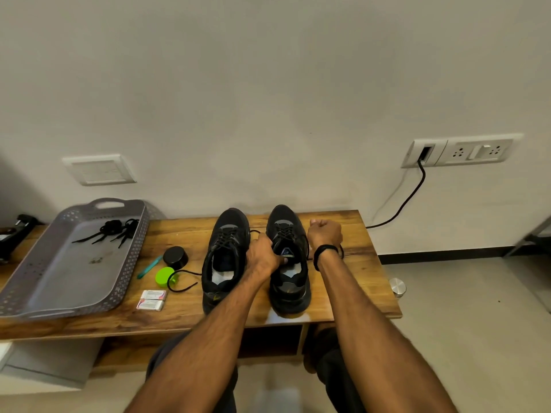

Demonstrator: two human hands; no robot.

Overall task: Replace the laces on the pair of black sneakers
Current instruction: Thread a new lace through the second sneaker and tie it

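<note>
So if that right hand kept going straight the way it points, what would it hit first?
Likely the wall. The right hand points forward beside the right sneaker, over the table's far edge; nothing stands between, though depth is unclear.

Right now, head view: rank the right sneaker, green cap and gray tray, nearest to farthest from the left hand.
1. Right sneaker: gripped by the left hand.
2. Green cap: left of both sneakers.
3. Gray tray: far left.
</note>
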